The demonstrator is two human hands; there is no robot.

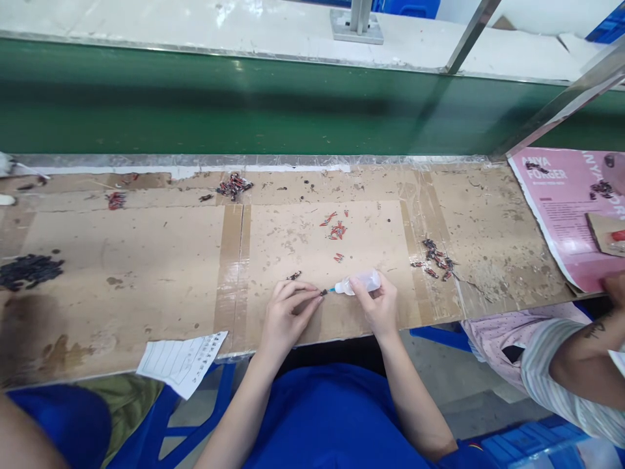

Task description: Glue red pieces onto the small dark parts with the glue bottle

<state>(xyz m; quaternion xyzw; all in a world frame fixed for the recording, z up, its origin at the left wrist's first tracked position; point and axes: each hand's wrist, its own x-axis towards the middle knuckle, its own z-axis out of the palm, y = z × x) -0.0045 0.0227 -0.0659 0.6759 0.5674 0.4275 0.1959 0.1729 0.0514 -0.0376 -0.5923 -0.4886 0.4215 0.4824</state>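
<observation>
My left hand [291, 311] pinches a small dark part [323, 293] between thumb and fingertips, low over the cardboard. In my right hand [379, 305] lies a translucent white squeeze bottle [364, 283], tilted nearly level, its thin blue tip [332, 289] pointing left at the dark part. Whether tip and part touch is too small to tell. Just beyond my left hand rests a small dark and red piece [293, 275]. Several small red pieces [338, 230] are scattered beyond the bottle, with a pair of red pieces [338, 258] nearer to it.
Cardboard [161, 260] covers the bench. Piles of small parts lie at the back [235, 187], at right [437, 260] and far left [29, 270]. A paper sheet [183, 361] overhangs the front edge. People sit on both sides. A green belt [219, 104] runs behind.
</observation>
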